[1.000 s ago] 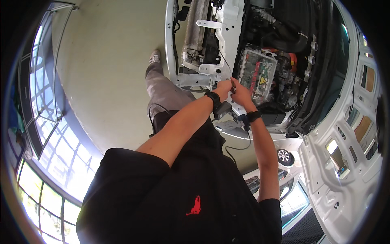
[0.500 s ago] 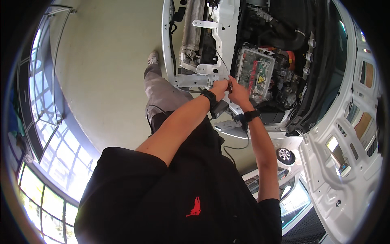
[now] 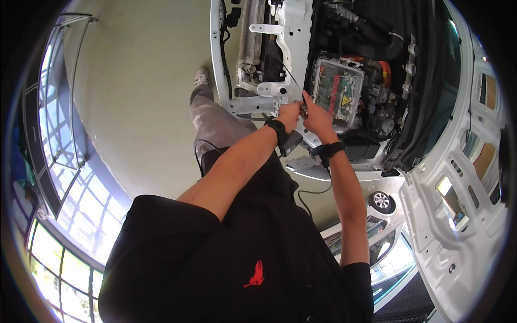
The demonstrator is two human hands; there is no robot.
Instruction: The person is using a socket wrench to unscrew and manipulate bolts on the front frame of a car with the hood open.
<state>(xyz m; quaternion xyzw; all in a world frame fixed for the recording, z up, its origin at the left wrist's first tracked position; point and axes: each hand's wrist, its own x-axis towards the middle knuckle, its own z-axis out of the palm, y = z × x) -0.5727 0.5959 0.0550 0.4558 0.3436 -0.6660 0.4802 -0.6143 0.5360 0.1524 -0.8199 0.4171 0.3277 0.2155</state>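
Over the front frame of a white vehicle, my left hand (image 3: pixel 289 115) has its fingers curled at the white metal crossmember (image 3: pixel 293 40), gripping something too small to make out. Just right of it, my right hand (image 3: pixel 317 118) grips a small dark metallic piece (image 3: pixel 304 112), its index finger raised along a thin dark cable (image 3: pixel 292 77) that runs up the crossmember. Beside my right hand lies a clear-covered box (image 3: pixel 339 91) with circuit boards, red parts and a yellow warning label. Below my wrists sits a dark box (image 3: pixel 291 144) with a cable.
A radiator (image 3: pixel 250 48) stands left of the crossmember, hoses (image 3: pixel 371 37) fill the engine bay, and a raised white hood (image 3: pixel 458 247) is at right. My leg rests on the pale floor (image 3: pixel 124 91). A glass structure (image 3: pixel 70 140) is at left, another car's wheel (image 3: pixel 382 202) at lower right.
My right hand has moved slightly upward, its index finger now higher along the cable. My left hand has shifted a little left, and the vehicle sits slightly further left in view.
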